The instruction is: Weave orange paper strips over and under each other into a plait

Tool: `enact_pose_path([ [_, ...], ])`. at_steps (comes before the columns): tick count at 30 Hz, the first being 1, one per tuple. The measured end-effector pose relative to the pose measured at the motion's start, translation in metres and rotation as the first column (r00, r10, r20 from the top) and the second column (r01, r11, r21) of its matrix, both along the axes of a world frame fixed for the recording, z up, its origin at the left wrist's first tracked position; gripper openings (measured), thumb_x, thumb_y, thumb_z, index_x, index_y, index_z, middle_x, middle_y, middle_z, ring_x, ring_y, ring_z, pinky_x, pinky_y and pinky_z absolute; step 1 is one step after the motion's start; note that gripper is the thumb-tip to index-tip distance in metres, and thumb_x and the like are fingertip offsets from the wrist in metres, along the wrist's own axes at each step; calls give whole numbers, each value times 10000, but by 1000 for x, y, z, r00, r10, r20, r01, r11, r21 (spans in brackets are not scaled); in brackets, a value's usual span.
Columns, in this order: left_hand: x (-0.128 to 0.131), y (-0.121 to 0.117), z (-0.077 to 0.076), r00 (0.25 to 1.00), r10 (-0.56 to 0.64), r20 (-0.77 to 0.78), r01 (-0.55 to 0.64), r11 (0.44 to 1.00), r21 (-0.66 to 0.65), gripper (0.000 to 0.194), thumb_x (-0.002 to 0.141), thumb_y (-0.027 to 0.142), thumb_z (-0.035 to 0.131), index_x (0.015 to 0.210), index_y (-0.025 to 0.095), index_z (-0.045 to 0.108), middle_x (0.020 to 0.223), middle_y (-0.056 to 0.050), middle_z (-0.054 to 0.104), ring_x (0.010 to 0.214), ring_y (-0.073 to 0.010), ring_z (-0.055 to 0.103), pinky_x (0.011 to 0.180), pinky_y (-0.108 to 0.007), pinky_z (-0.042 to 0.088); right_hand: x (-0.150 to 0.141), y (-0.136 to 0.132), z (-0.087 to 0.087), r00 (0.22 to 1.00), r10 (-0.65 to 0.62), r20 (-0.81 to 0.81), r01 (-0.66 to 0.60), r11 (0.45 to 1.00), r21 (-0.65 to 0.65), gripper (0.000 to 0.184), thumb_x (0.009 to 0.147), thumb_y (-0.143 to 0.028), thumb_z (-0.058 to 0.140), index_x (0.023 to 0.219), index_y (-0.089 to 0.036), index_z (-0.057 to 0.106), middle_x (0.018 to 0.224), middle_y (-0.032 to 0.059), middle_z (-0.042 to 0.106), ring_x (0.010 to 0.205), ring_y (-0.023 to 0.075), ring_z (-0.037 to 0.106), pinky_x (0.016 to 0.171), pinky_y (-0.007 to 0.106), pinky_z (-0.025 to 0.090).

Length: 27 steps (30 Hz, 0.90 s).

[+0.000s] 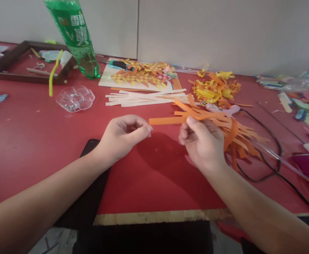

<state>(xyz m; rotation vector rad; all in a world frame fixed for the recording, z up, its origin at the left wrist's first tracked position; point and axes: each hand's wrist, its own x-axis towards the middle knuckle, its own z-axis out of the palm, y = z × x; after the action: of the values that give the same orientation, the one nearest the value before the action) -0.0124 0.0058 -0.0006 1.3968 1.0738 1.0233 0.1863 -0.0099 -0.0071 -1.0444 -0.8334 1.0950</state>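
Observation:
Between the thumb and fingers of my right hand (pixel 203 141) an orange paper strip (pixel 166 121) is pinched, its flat free end pointing left. Part of it curls down behind the hand. My left hand (pixel 126 135) is closed in a pinch right by that free end; whether anything is between its fingertips is hidden. Behind my right hand lies a loose bunch of orange paper strips (pixel 245 132). Farther back are pale paper strips (pixel 146 98) in a row, and a woven orange-and-yellow paper piece (pixel 141 74) on a white board (pixel 106 78).
A green bottle (pixel 76 38) stands at the back left beside a dark frame (pixel 24 76). Nearby sits a clear flower-shaped dish (pixel 75 98). Folded yellow-orange paper pieces (pixel 216 88) are heaped behind. A pink-handled tool (pixel 223 109) trails a black cable (pixel 278 151). A black flat object (pixel 90 197) lies under my left arm.

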Motion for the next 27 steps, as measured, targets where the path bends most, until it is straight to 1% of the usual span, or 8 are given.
enact_pose_path([
  [3, 0, 3, -4, 992, 102, 75, -103, 995, 5, 115, 816, 235, 675, 713, 185, 664, 709, 8, 676, 683, -115, 600, 665, -213, 475, 3, 4, 4, 998, -69, 2, 69, 998, 8, 238, 730, -270, 777, 623, -187, 582, 583, -39, 575, 462, 77, 516, 372, 195, 420],
  [6, 0, 2, -3, 984, 159, 80, -164, 985, 59, 89, 862, 237, 623, 796, 193, 666, 819, -1, 695, 783, -127, 627, 733, -219, 493, 4, 1, 0, 998, -16, 59, 15, 1000, 25, 211, 766, -285, 765, 660, -199, 604, 590, -39, 578, 448, 81, 511, 372, 213, 415],
  [7, 0, 1, -1, 988, 143, 54, -147, 986, 82, 95, 880, 249, 607, 842, 193, 674, 872, -10, 708, 834, -136, 640, 774, -227, 500, 3, -2, -2, 996, 21, 91, -24, 999, 30, 192, 782, -289, 760, 678, -203, 623, 584, -38, 580, 445, 84, 514, 375, 220, 416],
  [10, 1, -6, 6, 993, -19, -118, 32, 994, 109, 184, 897, 329, 618, 953, 178, 706, 968, -44, 739, 913, -170, 660, 839, -261, 509, -1, -11, -5, 967, 124, 221, -135, 990, 33, 164, 817, -308, 749, 715, -214, 662, 558, -33, 587, 443, 94, 530, 398, 234, 438],
  [12, 2, -10, 10, 972, -124, -201, 154, 979, 137, 202, 866, 361, 666, 938, 183, 728, 951, -42, 750, 898, -177, 665, 850, -269, 508, -6, -16, -3, 939, 171, 298, -189, 981, 33, 174, 815, -322, 751, 713, -209, 668, 571, -26, 598, 444, 96, 537, 404, 239, 457],
  [14, 2, -12, 11, 954, -179, -243, 221, 962, 159, 170, 842, 341, 692, 890, 186, 746, 903, -35, 755, 859, -171, 667, 832, -264, 510, -10, -19, 1, 909, 233, 345, -261, 965, 35, 193, 813, -330, 748, 700, -195, 671, 600, -15, 603, 454, 94, 544, 410, 240, 472],
  [17, 2, -11, 10, 947, -190, -259, 236, 958, 160, 109, 825, 269, 690, 835, 181, 754, 842, -30, 752, 797, -157, 665, 778, -252, 515, -13, -21, 5, 888, 296, 353, -333, 942, 47, 209, 823, -320, 735, 681, -184, 665, 618, -12, 590, 468, 88, 550, 425, 234, 481],
  [27, 3, -8, 11, 934, -224, -278, 262, 959, 110, 116, 824, 265, 673, 767, 178, 723, 765, 2, 730, 727, -127, 645, 701, -215, 495, -14, -20, 4, 894, 303, 330, -327, 945, 18, 175, 824, -292, 734, 703, -179, 676, 615, -19, 588, 457, 79, 547, 407, 212, 474],
])
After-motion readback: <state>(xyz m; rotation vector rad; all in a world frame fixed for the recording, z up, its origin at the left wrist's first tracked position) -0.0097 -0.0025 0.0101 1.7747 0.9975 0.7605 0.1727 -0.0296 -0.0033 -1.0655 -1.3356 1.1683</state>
